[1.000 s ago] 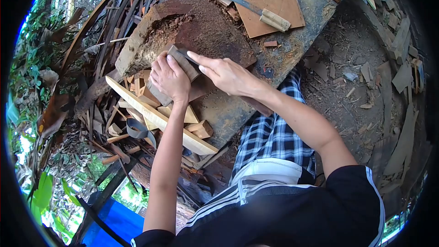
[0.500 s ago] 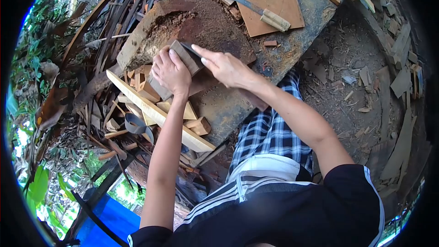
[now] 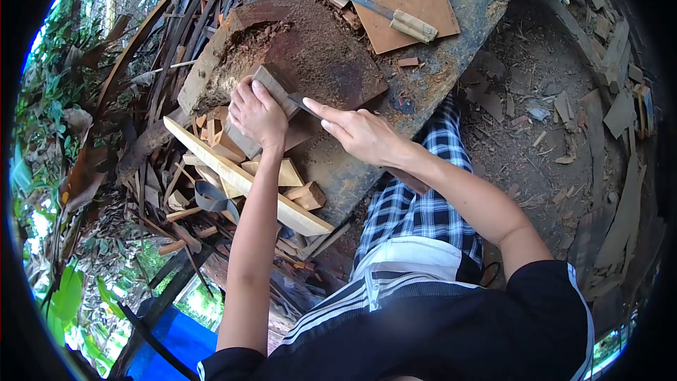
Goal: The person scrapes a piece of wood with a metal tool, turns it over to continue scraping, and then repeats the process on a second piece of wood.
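My left hand (image 3: pixel 259 114) is wrapped round a brown wooden block (image 3: pixel 276 85) that stands at the near edge of a large dark wood slab (image 3: pixel 324 42). Close to the block's right side, my right hand (image 3: pixel 360 130) grips a dark tool (image 3: pixel 297 101), its index finger stretched along it. Most of the tool is hidden by the fingers. Fine wood dust covers the slab. A long flat metal tool with a wooden handle (image 3: pixel 414 26) lies on a tan wood sheet (image 3: pixel 402 0) beyond my right hand.
Under them is a worn workbench (image 3: pixel 441 70). A pale curved board (image 3: pixel 247 180) and wood offcuts (image 3: pixel 307 196) lie left of it, beside a grey rolled strip (image 3: pixel 210 196). Dark sticks are heaped further left. Scraps are scattered over the dirt ground (image 3: pixel 536 155) at right.
My right hand and its tool have moved down and slightly right, away from the block's top. The block and my left hand have shifted slightly left in view, as has the bench.
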`<state>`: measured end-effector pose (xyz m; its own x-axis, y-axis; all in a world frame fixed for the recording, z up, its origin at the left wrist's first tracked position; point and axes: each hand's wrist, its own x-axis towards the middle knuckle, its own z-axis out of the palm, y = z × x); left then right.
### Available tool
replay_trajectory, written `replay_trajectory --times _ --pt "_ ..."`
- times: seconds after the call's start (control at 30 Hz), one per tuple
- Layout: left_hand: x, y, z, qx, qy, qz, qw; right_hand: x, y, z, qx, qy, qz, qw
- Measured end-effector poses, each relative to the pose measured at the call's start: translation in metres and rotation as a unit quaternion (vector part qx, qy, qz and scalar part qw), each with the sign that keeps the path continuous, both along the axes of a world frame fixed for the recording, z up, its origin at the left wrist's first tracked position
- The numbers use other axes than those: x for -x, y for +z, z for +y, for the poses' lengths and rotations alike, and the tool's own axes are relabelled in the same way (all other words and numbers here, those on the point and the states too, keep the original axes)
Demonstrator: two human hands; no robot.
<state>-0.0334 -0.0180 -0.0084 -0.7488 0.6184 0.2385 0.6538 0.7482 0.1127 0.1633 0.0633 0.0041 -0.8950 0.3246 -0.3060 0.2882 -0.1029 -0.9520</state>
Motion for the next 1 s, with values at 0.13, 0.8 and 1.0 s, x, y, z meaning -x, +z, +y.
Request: replay_trajectory --times 0.13,0.8,1.0 --pt "-0.001 0.001 0.0 0.018 0.014 -0.003 1.0 0.025 -0.003 0.022 -0.002 0.004 0.009 1.0" --pt "0.002 -0.001 0.0 0.008 -0.003 0.01 1.0 0.027 0.011 0.037 0.027 0.028 -0.025 0.999" --pt "0.003 -0.001 -0.001 0.004 -0.01 0.009 1.0 -0.011 -0.002 -0.001 0.012 0.01 0.001 1.0"
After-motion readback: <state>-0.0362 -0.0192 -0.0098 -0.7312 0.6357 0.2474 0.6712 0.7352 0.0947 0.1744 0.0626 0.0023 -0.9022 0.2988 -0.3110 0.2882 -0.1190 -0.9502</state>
